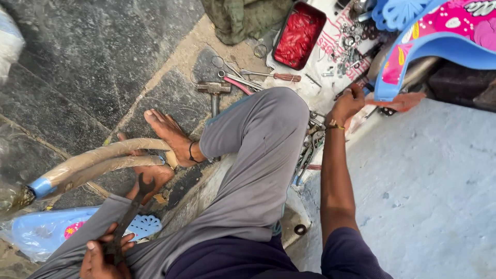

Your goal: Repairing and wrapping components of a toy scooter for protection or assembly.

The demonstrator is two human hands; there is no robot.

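My left hand (103,256) at the bottom left grips a dark open-ended wrench (130,212) that points up toward my bare feet (168,135). My right hand (347,103) reaches out at the upper right, fingers closed among small metal parts (351,44) beside a blue and pink plastic seat (439,36); what it pinches is too small to tell. My grey-trousered knee (268,129) lies between the hands. A tape-wrapped curved frame tube (98,160) rests under my feet.
A hammer (214,93), a screwdriver (281,76) and pliers (310,152) lie on the stone floor. A red tray (299,35) sits at the top. Another blue plastic piece (46,232) lies at the bottom left. A pale concrete slab (423,196) fills the right.
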